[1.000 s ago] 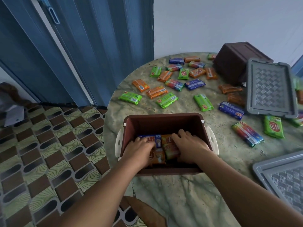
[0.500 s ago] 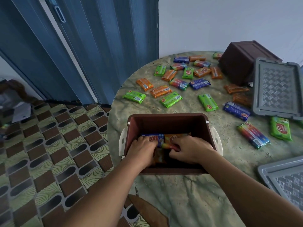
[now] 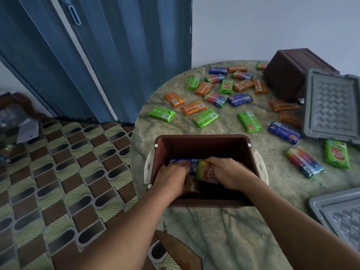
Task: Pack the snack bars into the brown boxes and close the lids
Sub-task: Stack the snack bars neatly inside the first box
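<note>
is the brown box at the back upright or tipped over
Tipped over. The far brown box lies tilted with its ribbed bottom facing up toward the camera, and a grey lid leans against it.

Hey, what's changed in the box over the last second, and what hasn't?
The right hand went from lying flat on the bars to gripping an orange-yellow bar and tipping its far end up. The left hand curled down onto the bars beside the blue bar. The open brown box, the loose bars on the table, the overturned box and the grey lids kept their places.
</note>
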{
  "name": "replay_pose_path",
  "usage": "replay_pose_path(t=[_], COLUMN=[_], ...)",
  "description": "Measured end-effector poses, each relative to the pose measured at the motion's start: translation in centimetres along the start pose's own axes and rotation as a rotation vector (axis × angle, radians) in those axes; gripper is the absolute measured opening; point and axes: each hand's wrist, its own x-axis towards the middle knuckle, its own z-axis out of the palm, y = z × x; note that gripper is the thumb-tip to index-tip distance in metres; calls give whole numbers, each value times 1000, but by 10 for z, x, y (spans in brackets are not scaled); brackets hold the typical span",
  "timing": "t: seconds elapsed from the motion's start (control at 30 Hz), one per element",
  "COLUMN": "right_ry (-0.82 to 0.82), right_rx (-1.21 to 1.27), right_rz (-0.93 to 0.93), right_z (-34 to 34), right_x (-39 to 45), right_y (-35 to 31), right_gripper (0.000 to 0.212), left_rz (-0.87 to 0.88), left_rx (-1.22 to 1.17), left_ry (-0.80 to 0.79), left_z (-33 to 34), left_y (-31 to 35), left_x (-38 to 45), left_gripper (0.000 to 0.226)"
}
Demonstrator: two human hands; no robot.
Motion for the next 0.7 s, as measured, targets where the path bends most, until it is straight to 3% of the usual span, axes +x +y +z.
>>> replay_pose_path(t=[0.23, 0.5, 0.7], right_ry=[-156, -166, -85], right_rx=[-72, -162, -279], right_rz=[73, 10, -28], right_z=[4, 4, 7], right_x=[-4, 3, 1], right_y=[-8, -6, 2], right_gripper=[43, 45, 53], left_rz=[-10, 4, 12], left_rx=[-26, -31, -13], left_ry=[4, 6, 7], left_z=[-1, -1, 0], left_y=[0, 1, 0], left_x=[0, -2, 0], left_gripper=[40, 41, 43])
